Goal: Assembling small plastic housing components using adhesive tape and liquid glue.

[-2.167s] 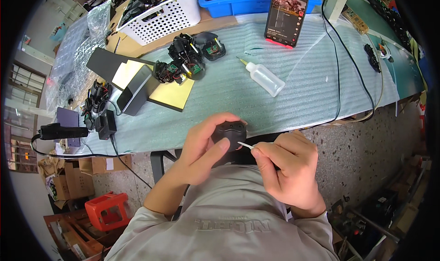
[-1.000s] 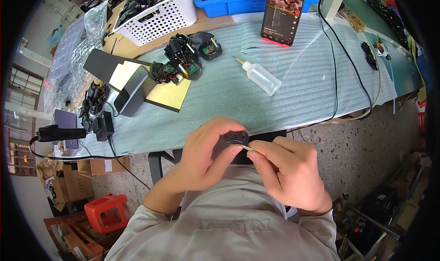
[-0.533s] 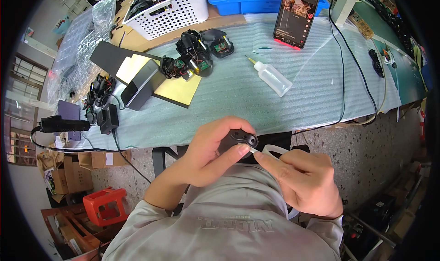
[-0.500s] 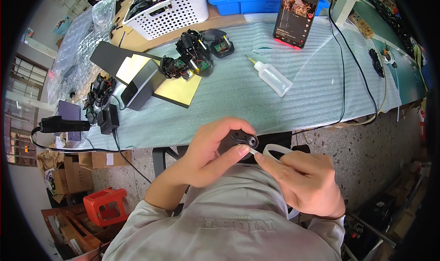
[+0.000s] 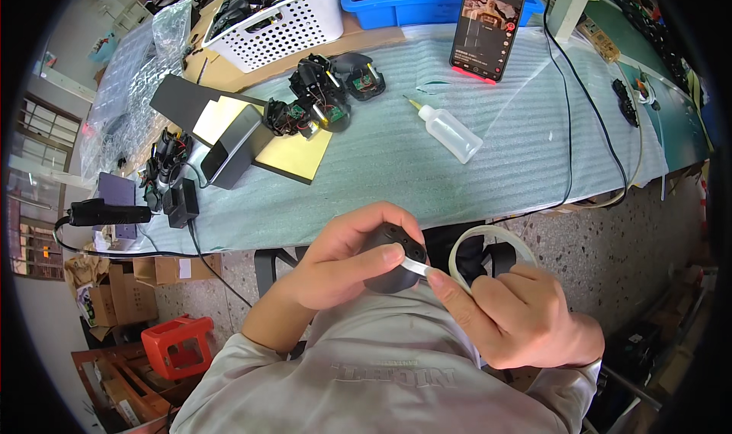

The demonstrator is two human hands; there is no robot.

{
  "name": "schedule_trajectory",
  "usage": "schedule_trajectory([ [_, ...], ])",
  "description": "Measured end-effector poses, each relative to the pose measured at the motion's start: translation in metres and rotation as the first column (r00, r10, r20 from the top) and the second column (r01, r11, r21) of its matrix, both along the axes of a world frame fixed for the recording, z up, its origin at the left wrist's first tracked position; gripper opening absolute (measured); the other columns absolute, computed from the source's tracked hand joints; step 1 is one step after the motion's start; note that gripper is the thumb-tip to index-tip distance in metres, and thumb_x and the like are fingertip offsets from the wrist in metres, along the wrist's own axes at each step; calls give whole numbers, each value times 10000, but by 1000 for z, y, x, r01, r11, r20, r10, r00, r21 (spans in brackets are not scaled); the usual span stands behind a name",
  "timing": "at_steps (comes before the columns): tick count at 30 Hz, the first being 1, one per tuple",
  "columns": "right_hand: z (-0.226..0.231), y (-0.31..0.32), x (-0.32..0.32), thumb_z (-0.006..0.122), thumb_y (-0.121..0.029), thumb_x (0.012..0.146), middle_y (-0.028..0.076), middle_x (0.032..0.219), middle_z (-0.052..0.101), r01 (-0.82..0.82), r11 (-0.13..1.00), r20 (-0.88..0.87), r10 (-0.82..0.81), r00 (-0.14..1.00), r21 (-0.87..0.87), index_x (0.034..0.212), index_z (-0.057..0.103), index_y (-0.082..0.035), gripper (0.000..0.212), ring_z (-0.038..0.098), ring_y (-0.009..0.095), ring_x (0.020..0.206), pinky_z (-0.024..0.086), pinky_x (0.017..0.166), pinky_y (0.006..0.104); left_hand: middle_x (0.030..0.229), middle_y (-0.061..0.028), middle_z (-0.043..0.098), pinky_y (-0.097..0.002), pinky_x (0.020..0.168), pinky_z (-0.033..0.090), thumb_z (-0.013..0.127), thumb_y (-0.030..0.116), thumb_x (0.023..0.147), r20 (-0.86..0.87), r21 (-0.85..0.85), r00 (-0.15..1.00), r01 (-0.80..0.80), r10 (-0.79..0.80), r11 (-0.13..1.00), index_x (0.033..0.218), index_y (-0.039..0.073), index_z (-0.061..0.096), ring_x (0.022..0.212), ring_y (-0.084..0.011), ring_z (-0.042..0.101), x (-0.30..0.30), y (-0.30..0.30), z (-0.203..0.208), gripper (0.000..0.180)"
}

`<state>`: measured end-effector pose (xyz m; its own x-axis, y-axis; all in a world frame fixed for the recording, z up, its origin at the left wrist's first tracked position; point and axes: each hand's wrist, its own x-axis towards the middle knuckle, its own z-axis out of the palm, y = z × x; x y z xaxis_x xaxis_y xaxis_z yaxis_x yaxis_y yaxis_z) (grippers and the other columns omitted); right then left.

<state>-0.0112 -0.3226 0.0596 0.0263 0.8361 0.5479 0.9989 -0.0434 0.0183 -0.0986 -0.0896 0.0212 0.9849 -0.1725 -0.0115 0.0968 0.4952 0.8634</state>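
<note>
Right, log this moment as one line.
left hand: grips dark rounded housing | right hand: holds white strip against housing | foam-covered bench: needle-tipped squeeze bottle, lying

At the back of the table, a white perforated plastic basket [image 5: 293,41] stands beside a shallow blue plastic tray [image 5: 404,12], both holding black parts. In front of the tray, a black smartphone [image 5: 485,41] stands propped up, its screen lit. Nearer, a translucent plastic squeeze bottle [image 5: 454,136] with a thin yellowish tip lies on a pale green foam sheet [image 5: 381,175]. Leftward, a grey box-shaped object [image 5: 238,152] sits against a yellow sheet [image 5: 296,156], and a red plastic stool [image 5: 158,348] stands below on the floor
</note>
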Motion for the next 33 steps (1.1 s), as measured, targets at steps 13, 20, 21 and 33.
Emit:
schedule_trajectory([
  [13, -9, 9, -10, 761, -158, 792, -45, 629, 287, -93, 991, -91, 102, 991, 100, 825, 740, -51, 114, 295, 72, 491, 225, 423, 243, 963, -71, 583, -293, 761, 488, 832, 113, 762, 46, -17, 976, 214, -213, 977, 1075, 64, 425, 859, -128, 588, -1, -9, 4, 516],
  [20, -2, 4, -4, 750, -158, 732, -45, 628, 298, -89, 996, -38, 90, 995, 26, 878, 766, -66, 174, 312, 80, 498, 220, 438, 251, 977, -25, 531, -270, 789, 436, 935, 132, 653, 101, 312, 984, 106, -144, 944, 1064, 82, 427, 904, -97, 512, -1, -11, -10, 655],
  [21, -1, 4, -3, 746, -153, 726, -45, 628, 300, -87, 996, -32, 87, 996, 12, 897, 770, -66, 193, 314, 80, 498, 221, 437, 250, 977, -22, 525, -272, 789, 436, 938, 138, 653, 91, 310, 987, 95, -129, 946, 1063, 82, 429, 906, -98, 509, 0, -10, -9, 656],
  [33, 1, 8, 1, 742, -160, 608, -59, 623, 274, -180, 981, -127, 189, 974, 78, 1090, 766, -71, 491, 313, 57, 478, 251, 410, 237, 1010, -51, 490, -263, 652, 455, 886, 80, 653, -41, -2, 965, 259, -259, 966, 1105, 90, 341, 753, -118, 548, -7, -20, 1, 708],
])
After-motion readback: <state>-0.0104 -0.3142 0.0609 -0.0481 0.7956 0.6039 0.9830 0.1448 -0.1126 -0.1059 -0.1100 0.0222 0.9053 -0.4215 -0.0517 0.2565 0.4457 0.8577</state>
